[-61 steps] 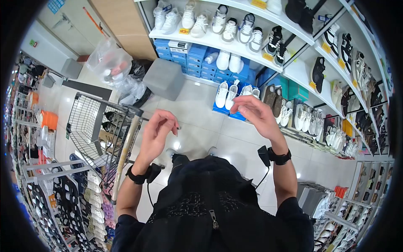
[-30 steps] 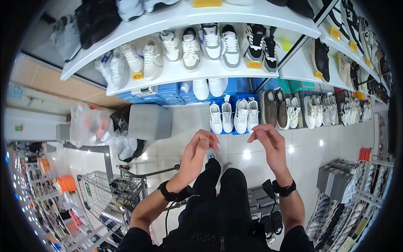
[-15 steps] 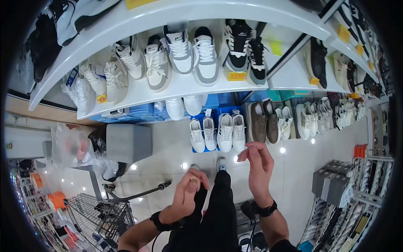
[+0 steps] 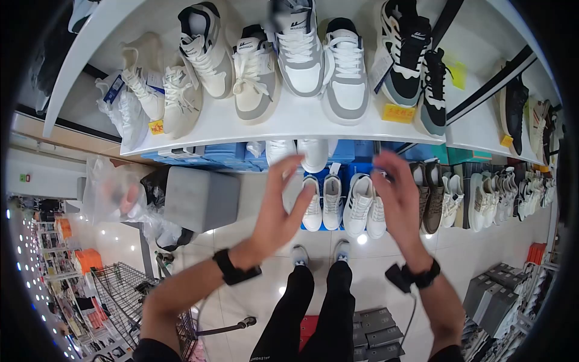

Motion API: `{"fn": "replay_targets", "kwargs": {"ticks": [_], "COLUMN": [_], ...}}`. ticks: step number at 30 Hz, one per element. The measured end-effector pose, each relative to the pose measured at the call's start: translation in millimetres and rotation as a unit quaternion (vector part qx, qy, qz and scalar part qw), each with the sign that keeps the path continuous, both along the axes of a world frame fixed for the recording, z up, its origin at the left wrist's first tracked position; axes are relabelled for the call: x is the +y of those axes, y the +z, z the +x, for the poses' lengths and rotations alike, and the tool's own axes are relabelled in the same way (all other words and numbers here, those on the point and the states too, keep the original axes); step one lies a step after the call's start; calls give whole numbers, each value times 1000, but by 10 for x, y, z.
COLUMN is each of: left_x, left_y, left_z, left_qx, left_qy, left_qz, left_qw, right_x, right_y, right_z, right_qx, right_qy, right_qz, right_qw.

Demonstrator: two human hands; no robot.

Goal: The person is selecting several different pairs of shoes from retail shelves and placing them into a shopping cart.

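Observation:
My left hand (image 4: 280,211) is raised in front of the lower row of shoes, thumb and fingers apart, holding nothing. Level with it on the other side, my right hand (image 4: 399,196) is also empty, its fingers spread and slightly blurred. Above and between them, a white-and-grey sneaker (image 4: 347,78) and its mate (image 4: 300,57) stand on the white shelf (image 4: 241,134). Below, white sneakers (image 4: 332,202) and another white pair (image 4: 360,208) sit on blue boxes; my right hand partly covers one shoe. Neither hand visibly touches a shoe.
Black-and-white sneakers (image 4: 410,57) and cream sneakers (image 4: 253,75) share the shelf. Brown shoes (image 4: 433,199) stand low on the right. A grey stool-like block (image 4: 202,199) and a wire cart (image 4: 117,295) are on the left; grey shoeboxes (image 4: 491,295) are stacked on the right.
Both hands have risen toward the shelf and their fingers have spread. The shelf and its shoes appear larger and closer, and both feet are now in view side by side.

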State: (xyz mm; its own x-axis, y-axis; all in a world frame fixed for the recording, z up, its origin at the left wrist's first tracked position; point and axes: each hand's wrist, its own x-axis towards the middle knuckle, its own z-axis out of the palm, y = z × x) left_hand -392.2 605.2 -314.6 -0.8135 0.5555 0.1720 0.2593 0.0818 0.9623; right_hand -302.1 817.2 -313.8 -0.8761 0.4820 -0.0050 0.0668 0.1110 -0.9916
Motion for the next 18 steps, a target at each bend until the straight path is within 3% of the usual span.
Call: {"fn": "replay_targets", "kwargs": {"ticks": [3,5,10,13,16,18], "left_x": [197,392,871,1085,1196,1264], "left_y": [-35,-134,-38,-43,-34,-36], "left_z": [-620,-1005,-1709,-1938,-2028,-2044], "left_qx": [137,182,206,197,132,58], "left_qy": [24,81,159,176,204,237], "left_qz": [-57,-46,-32,-13,1,-48], "left_qw": [989,979,965,964,970,969], "right_x": [121,94,-41,36,23,-3], "right_y": [-290,-311,-561,-619,-659,-708], "right_z": [-650,-1004,-1483,-1611,-1606,-1583], "right_qx": [4,-3,4,-3,10,38], "right_qy": [-1,-17,-105,-126,-138,-145], "right_qz": [181,227,345,293,292,294], "right_qw": [984,974,933,948,946,944]}}
